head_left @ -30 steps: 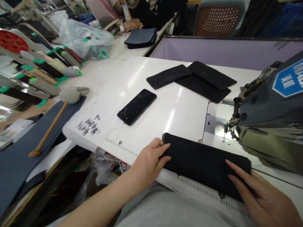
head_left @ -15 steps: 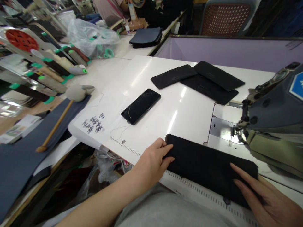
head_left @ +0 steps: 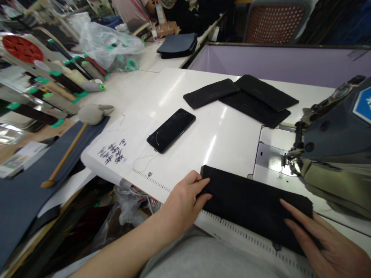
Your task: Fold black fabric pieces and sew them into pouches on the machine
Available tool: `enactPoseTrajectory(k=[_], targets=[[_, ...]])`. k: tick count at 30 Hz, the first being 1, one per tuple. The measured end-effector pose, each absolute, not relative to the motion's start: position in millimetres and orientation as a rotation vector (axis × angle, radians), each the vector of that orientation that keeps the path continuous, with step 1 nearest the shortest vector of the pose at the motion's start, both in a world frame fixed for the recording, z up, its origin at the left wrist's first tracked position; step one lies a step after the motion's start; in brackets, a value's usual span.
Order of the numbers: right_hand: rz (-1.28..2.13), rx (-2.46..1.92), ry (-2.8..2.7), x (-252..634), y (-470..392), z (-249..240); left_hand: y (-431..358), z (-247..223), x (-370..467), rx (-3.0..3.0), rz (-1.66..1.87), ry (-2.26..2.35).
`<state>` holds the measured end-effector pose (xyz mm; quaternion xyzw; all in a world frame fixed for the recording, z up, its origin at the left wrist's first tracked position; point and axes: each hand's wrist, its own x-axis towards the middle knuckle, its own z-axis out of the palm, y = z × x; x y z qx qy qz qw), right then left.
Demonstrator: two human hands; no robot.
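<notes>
A long black fabric piece lies at the table's front edge, over the printed ruler. Its left end is pinched by my left hand, thumb and index finger on the cloth. At the right end, my right hand grips the piece, with the thumb and a finger on top and other fingers hidden. Several black fabric pieces overlap farther back on the white table. To the right stands a sewing machine, its needle area just beyond the held piece.
A phone lies left of centre. Thread spools, a plastic bag and a wooden-handled mallet are at the left. Dark sheets are stacked at the back, near a person and a chair.
The whole view has shifted very slightly. Both hands keep the same hold on the black piece.
</notes>
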<state>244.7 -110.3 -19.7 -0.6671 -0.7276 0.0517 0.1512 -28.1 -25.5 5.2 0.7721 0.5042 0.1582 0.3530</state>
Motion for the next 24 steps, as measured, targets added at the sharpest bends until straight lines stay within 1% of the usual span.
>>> enactPoseTrajectory(k=[15, 24], targets=[[0.144, -1.995, -2.106, 252.4, -124.1, -29.9, -36.8, -2.5, -32.7, 2.151, 0.561, 1.208], [0.134, -1.971, -2.148, 251.7, -121.4, -28.1, -30.6, 3.6, -29.6, 2.004, 0.484, 1.305]])
